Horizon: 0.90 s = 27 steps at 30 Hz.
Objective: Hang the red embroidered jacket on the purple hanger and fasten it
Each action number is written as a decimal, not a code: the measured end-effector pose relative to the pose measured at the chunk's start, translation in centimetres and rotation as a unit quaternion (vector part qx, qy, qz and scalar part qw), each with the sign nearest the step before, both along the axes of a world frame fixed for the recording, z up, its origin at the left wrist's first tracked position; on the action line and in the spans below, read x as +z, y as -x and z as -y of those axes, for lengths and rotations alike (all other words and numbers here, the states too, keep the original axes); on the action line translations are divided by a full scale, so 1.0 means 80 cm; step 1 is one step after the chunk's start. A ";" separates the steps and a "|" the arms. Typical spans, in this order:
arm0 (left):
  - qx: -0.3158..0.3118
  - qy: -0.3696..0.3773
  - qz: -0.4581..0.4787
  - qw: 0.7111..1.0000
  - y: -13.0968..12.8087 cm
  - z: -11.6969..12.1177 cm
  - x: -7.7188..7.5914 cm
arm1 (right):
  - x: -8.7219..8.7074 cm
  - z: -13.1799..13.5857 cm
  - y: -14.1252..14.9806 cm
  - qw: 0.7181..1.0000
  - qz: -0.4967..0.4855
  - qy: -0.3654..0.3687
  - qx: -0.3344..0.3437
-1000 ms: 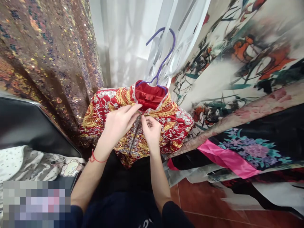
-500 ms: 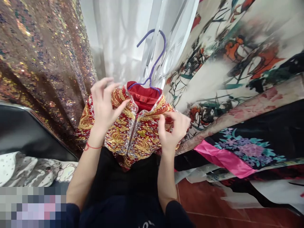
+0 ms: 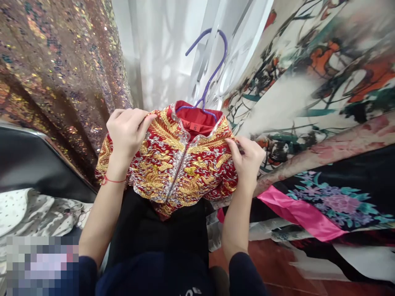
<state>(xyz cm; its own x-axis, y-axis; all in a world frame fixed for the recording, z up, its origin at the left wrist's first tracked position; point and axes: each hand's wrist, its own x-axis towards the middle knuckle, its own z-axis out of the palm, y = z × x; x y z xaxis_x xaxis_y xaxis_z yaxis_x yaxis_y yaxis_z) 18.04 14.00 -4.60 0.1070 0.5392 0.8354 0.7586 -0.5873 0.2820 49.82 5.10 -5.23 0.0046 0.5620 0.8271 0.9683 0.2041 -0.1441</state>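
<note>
A short red jacket (image 3: 185,172) with gold and silver embroidery lies in front of me, its front closed and its stand collar facing away. A purple hanger (image 3: 224,49) sits inside it, the hook sticking out above the collar. My left hand (image 3: 126,131), with a red cord at the wrist, pinches the left shoulder between thumb and fingers. On the other shoulder, my right hand (image 3: 247,154) grips the cloth the same way. A red label (image 3: 195,127) marked S shows inside the neck. The hanger's arms are hidden within the jacket.
A sequined curtain (image 3: 70,61) hangs at the left, above a black chair back (image 3: 37,160) and spotted cloth (image 3: 46,213). White sheer fabric (image 3: 166,53) hangs behind the hanger. Printed garments (image 3: 333,82) and a pink ribbon (image 3: 299,209) fill the right side, over a red tiled floor (image 3: 262,263).
Both hands were spread loosely over the jacket's shoulders; now their fingers have closed on the cloth and moved farther apart. The jacket front looks more stretched out.
</note>
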 end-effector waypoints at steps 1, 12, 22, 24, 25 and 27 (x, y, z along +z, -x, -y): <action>0.001 0.008 -0.001 1.000 -0.003 -0.004 -0.001 | -0.001 -0.002 0.001 1.000 -0.008 -0.005 -0.006; 0.050 -0.045 0.062 0.996 -0.016 -0.035 -0.057 | -0.036 -0.006 0.027 0.989 -0.011 -0.088 -0.116; 0.071 -0.041 0.042 0.996 -0.012 -0.004 -0.049 | -0.057 -0.024 0.016 0.988 -0.026 -0.130 -0.076; 0.065 -0.033 0.051 0.996 -0.012 -0.002 -0.048 | -0.065 -0.022 0.024 0.985 -0.073 -0.150 -0.042; 0.061 -0.029 0.058 0.996 -0.012 -0.002 -0.048 | -0.069 -0.018 0.031 0.979 -0.104 -0.173 -0.031; 0.045 -0.017 0.071 0.996 -0.013 -0.001 -0.048 | -0.078 -0.008 0.052 0.954 -0.165 -0.249 -0.041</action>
